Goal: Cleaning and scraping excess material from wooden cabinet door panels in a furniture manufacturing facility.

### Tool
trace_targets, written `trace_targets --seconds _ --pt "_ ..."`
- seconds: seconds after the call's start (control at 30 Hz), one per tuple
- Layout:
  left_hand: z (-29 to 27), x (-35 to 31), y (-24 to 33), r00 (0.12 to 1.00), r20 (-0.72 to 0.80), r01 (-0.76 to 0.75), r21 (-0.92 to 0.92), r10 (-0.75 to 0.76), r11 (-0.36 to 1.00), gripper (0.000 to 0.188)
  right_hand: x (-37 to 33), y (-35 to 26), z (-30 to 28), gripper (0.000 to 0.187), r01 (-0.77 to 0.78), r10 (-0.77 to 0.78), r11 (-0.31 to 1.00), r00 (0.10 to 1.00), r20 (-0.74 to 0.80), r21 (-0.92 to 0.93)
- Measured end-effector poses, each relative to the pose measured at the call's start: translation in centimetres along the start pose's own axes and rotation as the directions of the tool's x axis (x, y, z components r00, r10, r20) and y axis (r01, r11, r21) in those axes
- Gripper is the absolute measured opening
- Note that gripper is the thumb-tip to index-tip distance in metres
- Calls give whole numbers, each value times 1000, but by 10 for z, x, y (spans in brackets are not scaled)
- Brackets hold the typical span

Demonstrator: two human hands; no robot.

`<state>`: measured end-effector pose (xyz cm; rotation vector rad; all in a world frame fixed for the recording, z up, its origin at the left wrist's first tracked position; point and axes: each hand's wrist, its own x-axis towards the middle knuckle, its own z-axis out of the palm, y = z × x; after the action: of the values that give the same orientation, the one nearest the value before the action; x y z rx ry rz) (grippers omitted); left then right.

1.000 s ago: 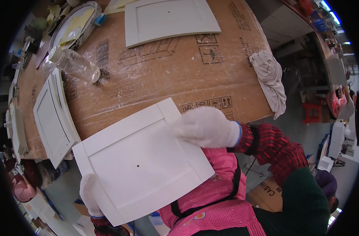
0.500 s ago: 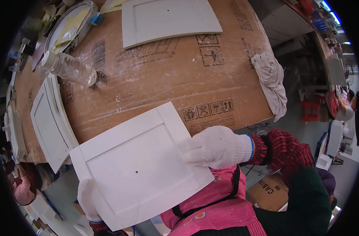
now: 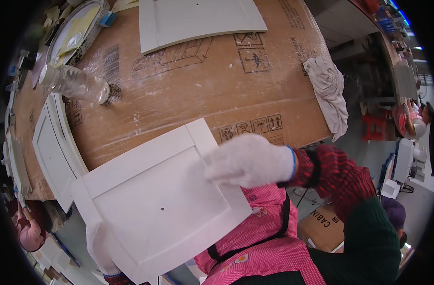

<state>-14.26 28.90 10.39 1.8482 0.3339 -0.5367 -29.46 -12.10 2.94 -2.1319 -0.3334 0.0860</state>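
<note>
A white framed cabinet door panel (image 3: 152,223) with a small dark hole in its middle leans tilted in front of me, its far side over the table edge. My left hand (image 3: 97,244), in a white knitted glove, grips its lower left edge. My right hand (image 3: 250,161), gloved too, lies over the right part of the panel, fingertips at the inner border of the frame. Motion smears these fingers, so whether anything is in them is hidden.
Brown cardboard (image 3: 179,95) covers the table. Another white panel (image 3: 202,21) lies at the far side, several more panels (image 3: 55,147) at left. Near them are a clear bottle (image 3: 79,83), a round tub (image 3: 84,31) and, at the right edge, a grey cloth (image 3: 327,90).
My right hand has moved left and slightly up across the panel. The panel has shifted a little left in view, with my left hand still on its edge.
</note>
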Motion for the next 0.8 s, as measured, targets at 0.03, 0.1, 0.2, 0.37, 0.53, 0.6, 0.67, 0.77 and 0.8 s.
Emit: trace_targets --seconds 0.03,0.1,0.2,0.37,0.53,0.6,0.67,0.77,0.8 --pt "-4 -1 -3 970 45 -242 244 238 939 11 13 11 -1 16 28 -28 1000 994 -110 0" --pt "-8 2 -6 884 145 -459 453 445 764 11 25 16 -9 17 -87 91 995 992 -88 48" --pt "-7 7 -5 966 41 -258 270 257 928 12 18 24 1 18 -43 38 999 987 -157 -29" --pt "0 -1 2 996 -84 -37 16 38 999 15 -8 -9 5 20 11 -13 999 999 30 37" --pt "20 -7 10 979 -119 -162 59 168 985 14 27 33 3 19 -17 8 999 962 -271 -32" --pt "25 -10 20 981 -179 -79 -45 69 996 14 28 33 0 19 -12 11 1000 962 -274 -4" --pt "21 -9 25 997 -35 -67 70 70 995 14 25 30 0 19 -13 19 1000 960 -278 23" --pt "14 -3 20 994 44 -107 81 103 991 14 11 21 6 19 -4 -60 979 950 -306 -205" --pt "17 -5 18 994 39 -103 84 99 991 14 5 16 9 21 23 -91 970 958 -273 -242"
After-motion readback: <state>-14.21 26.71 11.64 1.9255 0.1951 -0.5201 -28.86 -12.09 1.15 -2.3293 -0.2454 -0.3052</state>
